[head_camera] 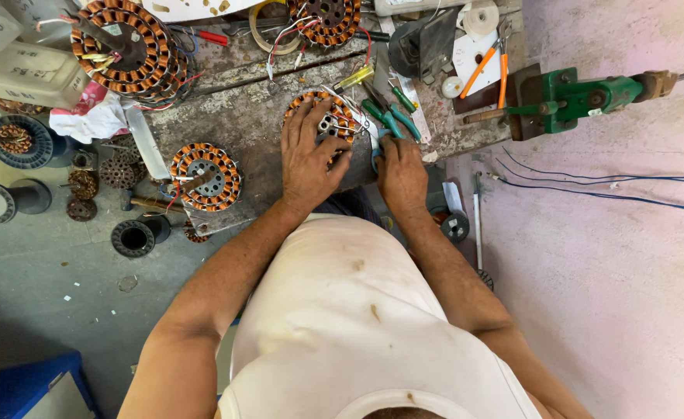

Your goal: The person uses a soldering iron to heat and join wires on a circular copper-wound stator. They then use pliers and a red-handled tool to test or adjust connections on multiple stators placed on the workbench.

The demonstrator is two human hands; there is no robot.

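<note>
**Both hands on the wound coil ring at the worktop's near edge**

Reading from the left, I see spools [8, 200] standing on the floor, within reach but out of the working space. Above them, a stack of copper-wound rings [129, 48] sits at the far corner of the worktop [241, 116], and one more ring [205, 176] lies flat near the front edge, probably set aside so the middle is free.

In the middle lies the coil ring [328, 116] being handled, flat on the worktop close to the body. My left hand [309, 159] is spread flat over it, fingers splayed wide across the windings; I judge this pins the ring so it cannot turn. It presses rather than grips.

Just beside it, my right hand [401, 174] is curled at the ring's right edge. Its fingers are bent inward, but I cannot tell whether they pinch a wire or a tool. Green-handled pliers [387, 115] lie just beyond the knuckles, handy for a grab.

Farther right, a green clamp tool [582, 95] juts off the worktop's end, and thin blue wires [606, 186] trail across the floor.
</note>
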